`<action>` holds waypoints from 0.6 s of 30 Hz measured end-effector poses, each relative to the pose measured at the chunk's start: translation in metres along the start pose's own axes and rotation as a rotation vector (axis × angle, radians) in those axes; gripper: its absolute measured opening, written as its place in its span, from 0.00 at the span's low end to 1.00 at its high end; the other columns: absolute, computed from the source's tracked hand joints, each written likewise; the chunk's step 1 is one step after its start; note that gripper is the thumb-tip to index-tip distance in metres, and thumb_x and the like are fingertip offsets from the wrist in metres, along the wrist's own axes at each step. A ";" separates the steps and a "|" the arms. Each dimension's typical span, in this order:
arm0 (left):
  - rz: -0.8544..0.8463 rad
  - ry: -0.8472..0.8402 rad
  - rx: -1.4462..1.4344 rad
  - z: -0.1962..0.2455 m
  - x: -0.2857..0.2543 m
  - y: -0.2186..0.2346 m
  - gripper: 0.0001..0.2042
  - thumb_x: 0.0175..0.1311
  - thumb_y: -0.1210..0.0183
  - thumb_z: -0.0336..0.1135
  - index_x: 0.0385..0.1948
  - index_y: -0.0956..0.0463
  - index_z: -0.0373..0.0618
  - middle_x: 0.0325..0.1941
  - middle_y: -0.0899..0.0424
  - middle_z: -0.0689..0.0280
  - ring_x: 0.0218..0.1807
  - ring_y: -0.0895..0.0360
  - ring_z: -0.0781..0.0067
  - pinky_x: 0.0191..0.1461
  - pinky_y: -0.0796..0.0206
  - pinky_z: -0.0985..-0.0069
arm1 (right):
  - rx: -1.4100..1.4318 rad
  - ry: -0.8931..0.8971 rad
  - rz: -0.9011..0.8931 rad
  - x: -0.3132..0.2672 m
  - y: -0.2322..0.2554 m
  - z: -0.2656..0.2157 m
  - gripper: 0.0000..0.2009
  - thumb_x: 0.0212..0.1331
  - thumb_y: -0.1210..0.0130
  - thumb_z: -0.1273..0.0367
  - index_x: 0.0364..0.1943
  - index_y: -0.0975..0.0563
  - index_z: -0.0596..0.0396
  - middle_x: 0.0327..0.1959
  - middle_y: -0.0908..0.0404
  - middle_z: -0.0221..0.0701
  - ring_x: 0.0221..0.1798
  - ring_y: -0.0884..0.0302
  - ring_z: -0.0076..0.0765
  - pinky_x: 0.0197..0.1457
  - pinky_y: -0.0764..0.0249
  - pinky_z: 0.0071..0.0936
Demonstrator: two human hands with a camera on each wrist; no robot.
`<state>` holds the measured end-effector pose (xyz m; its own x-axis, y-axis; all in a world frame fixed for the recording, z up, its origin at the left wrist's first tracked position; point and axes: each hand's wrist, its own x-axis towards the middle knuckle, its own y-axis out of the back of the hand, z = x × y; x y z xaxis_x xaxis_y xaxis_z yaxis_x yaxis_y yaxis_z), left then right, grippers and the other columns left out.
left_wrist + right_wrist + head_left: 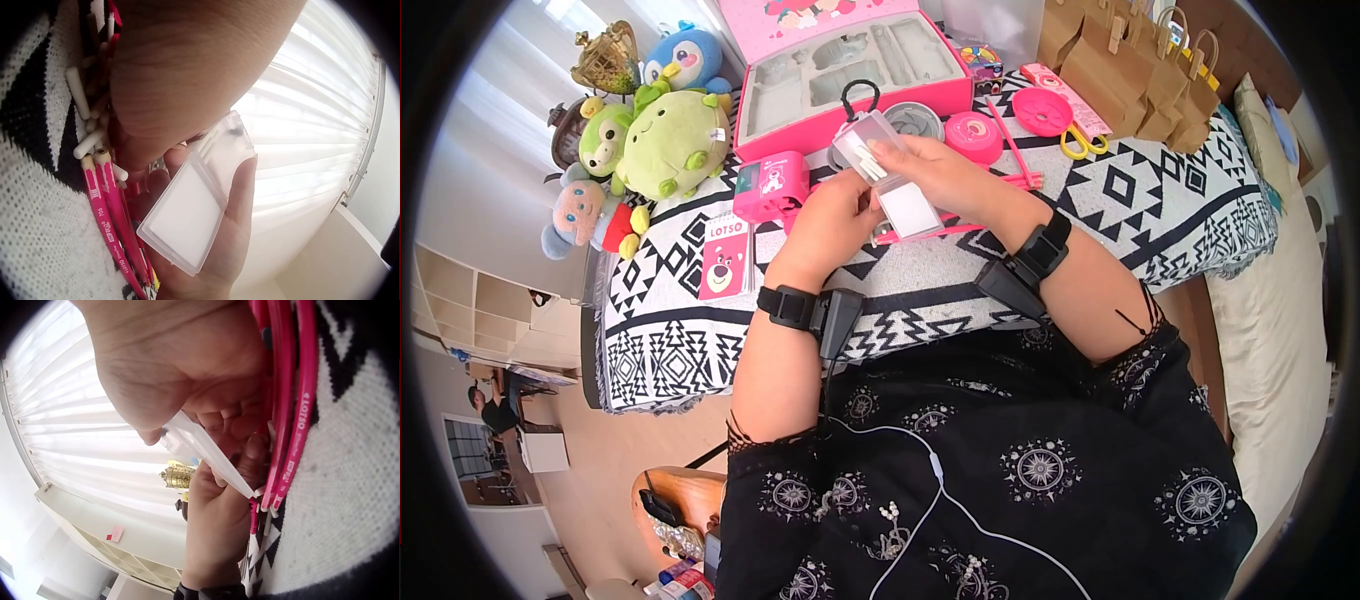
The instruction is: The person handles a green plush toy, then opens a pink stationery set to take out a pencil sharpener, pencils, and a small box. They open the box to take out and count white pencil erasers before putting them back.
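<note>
A clear plastic box (863,143) with thin white sticks in it hangs above the patterned cloth, its lid (910,208) swung open. My right hand (948,180) grips the box, thumb on its face; the right wrist view shows the box (203,450) edge-on beside the palm. My left hand (825,228) is bent close to the box's lower left side, and whether its fingertips pinch anything is hidden. Short white sticks (77,94) lie near the left hand (181,62), beside pink pencils (114,219).
Behind the hands is a pink gift box (755,140) with a moulded tray. Plush toys (675,145), a pink sharpener-like case (771,186) and a LOTSO booklet (726,260) are on the left. Yellow-handled scissors (1084,142), a pink round dish (1042,112) and paper bags (1120,75) are on the right.
</note>
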<state>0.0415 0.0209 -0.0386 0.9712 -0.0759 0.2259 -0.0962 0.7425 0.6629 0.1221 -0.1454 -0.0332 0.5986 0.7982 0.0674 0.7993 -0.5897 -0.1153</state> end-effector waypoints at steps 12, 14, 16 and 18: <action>-0.044 0.006 -0.024 0.003 -0.001 0.001 0.11 0.56 0.40 0.28 0.39 0.24 0.35 0.33 0.20 0.50 0.35 0.21 0.53 0.41 0.30 0.65 | -0.019 -0.031 0.012 -0.004 -0.003 -0.006 0.25 0.69 0.52 0.48 0.47 0.25 0.58 0.31 0.18 0.31 0.30 0.20 0.22 0.32 0.24 0.22; -0.049 0.009 -0.014 0.002 0.000 0.001 0.11 0.55 0.40 0.27 0.39 0.24 0.35 0.34 0.20 0.50 0.36 0.20 0.52 0.42 0.29 0.64 | -0.009 -0.038 0.005 -0.004 -0.003 -0.006 0.25 0.69 0.52 0.48 0.47 0.24 0.58 0.31 0.18 0.31 0.30 0.20 0.22 0.32 0.23 0.22; -0.056 -0.015 0.006 0.001 0.000 0.001 0.11 0.55 0.39 0.28 0.39 0.24 0.35 0.35 0.20 0.50 0.37 0.20 0.50 0.43 0.29 0.63 | 0.000 -0.044 -0.003 -0.004 -0.003 -0.006 0.24 0.69 0.52 0.48 0.47 0.24 0.58 0.31 0.18 0.30 0.30 0.20 0.22 0.32 0.23 0.22; -0.054 -0.011 0.009 0.003 0.000 0.002 0.11 0.55 0.39 0.28 0.39 0.24 0.35 0.35 0.20 0.50 0.38 0.20 0.50 0.43 0.29 0.63 | 0.003 -0.040 -0.004 -0.004 -0.003 -0.006 0.24 0.69 0.52 0.48 0.46 0.24 0.58 0.31 0.18 0.30 0.30 0.20 0.22 0.32 0.23 0.22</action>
<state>0.0405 0.0202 -0.0357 0.9725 -0.1232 0.1977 -0.0457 0.7313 0.6805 0.1179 -0.1474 -0.0271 0.5932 0.8046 0.0284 0.8013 -0.5865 -0.1183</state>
